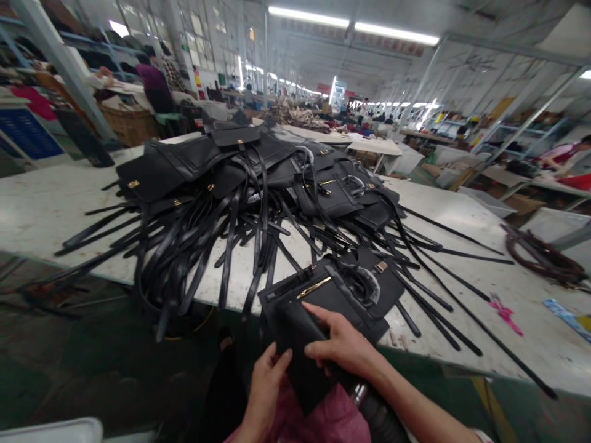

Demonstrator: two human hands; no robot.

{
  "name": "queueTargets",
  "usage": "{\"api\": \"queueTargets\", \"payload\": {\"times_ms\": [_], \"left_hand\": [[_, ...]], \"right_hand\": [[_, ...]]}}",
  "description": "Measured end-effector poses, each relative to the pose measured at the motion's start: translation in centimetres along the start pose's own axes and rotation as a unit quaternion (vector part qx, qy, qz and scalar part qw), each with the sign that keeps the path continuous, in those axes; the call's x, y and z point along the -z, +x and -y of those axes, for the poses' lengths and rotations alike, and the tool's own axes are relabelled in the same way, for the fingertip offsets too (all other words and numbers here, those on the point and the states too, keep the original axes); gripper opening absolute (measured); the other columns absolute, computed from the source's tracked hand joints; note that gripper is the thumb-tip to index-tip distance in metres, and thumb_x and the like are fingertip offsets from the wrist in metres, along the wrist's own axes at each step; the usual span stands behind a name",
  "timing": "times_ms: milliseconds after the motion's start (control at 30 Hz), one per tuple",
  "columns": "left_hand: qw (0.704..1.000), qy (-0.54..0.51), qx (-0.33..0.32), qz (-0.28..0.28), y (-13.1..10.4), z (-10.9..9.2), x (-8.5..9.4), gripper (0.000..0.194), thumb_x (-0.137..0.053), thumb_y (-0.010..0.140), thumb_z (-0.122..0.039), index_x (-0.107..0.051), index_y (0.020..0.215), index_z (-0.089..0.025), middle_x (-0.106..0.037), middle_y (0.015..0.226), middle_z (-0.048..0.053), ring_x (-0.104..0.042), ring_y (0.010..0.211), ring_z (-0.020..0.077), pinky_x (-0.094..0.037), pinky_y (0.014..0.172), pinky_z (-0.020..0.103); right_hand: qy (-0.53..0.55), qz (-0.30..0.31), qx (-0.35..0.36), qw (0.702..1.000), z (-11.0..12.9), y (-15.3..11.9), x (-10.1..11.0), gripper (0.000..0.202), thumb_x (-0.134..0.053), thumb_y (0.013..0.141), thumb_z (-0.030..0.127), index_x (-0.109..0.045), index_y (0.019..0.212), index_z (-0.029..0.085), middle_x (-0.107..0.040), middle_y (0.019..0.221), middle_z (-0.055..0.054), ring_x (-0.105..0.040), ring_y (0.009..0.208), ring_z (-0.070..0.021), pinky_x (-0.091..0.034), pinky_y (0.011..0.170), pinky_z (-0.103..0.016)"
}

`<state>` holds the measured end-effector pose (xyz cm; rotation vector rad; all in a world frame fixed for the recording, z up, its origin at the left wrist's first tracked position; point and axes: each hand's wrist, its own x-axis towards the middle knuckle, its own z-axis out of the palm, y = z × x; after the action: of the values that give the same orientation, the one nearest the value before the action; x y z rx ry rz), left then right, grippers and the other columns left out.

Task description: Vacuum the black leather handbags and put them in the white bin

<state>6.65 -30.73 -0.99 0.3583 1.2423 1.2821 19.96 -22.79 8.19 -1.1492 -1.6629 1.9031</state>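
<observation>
My left hand (269, 383) pinches the lower left edge of a flat black leather piece (295, 329) between thumb and fingers. On its right side, my right hand (344, 344) grips the same piece, thumb in front and index finger stretched along the top. Whether this piece joins the black handbag (353, 311) behind it, I cannot tell. That handbag lies at the table's front edge, showing a gold zipper (314, 287), a gold clasp (381, 267) and a plastic-wrapped handle (369, 286). Under my right forearm sits a dark rounded object (376, 412) with a shiny metal part.
A heap of black handbags (258, 166) covers the middle of the white table (530, 363), their long straps (231, 258) spread toward me. To the right lie pink scissors (505, 314), a coil of brown straps (540, 252) and a blue patterned strip (567, 317). Other people work farther off.
</observation>
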Motion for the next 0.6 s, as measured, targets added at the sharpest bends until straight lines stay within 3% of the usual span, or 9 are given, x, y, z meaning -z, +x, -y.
{"api": "queueTargets", "payload": {"times_ms": [100,233,467,600], "left_hand": [[1.0,0.005,-0.022,0.022,1.6,0.5,0.2,0.035,-0.068,0.061,-0.038,-0.063,0.083,-0.012,-0.065,0.072,0.005,-0.059,0.065,0.0192,-0.047,0.063,0.03],[0.996,-0.027,-0.08,0.021,0.7,1.6,0.4,0.026,-0.068,0.059,-0.029,-0.065,0.078,-0.012,-0.065,0.073,0.005,-0.057,0.067,0.0178,-0.044,0.065,0.028],[0.99,-0.101,-0.09,-0.044,-0.2,2.6,-0.2,0.023,-0.061,0.056,-0.017,-0.067,0.078,-0.012,-0.063,0.07,0.002,-0.053,0.061,0.0136,-0.04,0.06,0.025],[0.988,-0.072,-0.104,-0.094,0.6,0.7,-0.6,0.028,-0.066,0.057,-0.03,-0.065,0.075,-0.009,-0.063,0.068,0.006,-0.055,0.06,0.0165,-0.044,0.06,0.029]], "right_hand": [[-0.024,0.055,-0.014,0.998,0.9,2.5,-0.4,0.072,-0.061,0.063,0.017,-0.036,0.13,0.026,-0.058,0.069,0.003,-0.048,0.04,-0.008,-0.043,0.034,-0.019],[-0.039,0.076,-0.047,0.995,1.6,4.9,-1.8,0.072,-0.061,0.064,0.022,-0.034,0.131,0.025,-0.056,0.058,0.005,-0.051,0.039,-0.0114,-0.043,0.034,-0.021],[-0.094,0.034,-0.041,0.994,0.6,8.4,-3.7,0.08,-0.064,0.066,0.035,-0.028,0.135,0.017,-0.054,0.046,0.004,-0.051,0.036,-0.0156,-0.041,0.035,-0.024],[-0.111,-0.03,0.014,0.993,0.2,6.5,-4.6,0.082,-0.067,0.065,0.037,-0.028,0.135,0.018,-0.056,0.05,0.004,-0.051,0.039,-0.0149,-0.042,0.038,-0.024]]}}
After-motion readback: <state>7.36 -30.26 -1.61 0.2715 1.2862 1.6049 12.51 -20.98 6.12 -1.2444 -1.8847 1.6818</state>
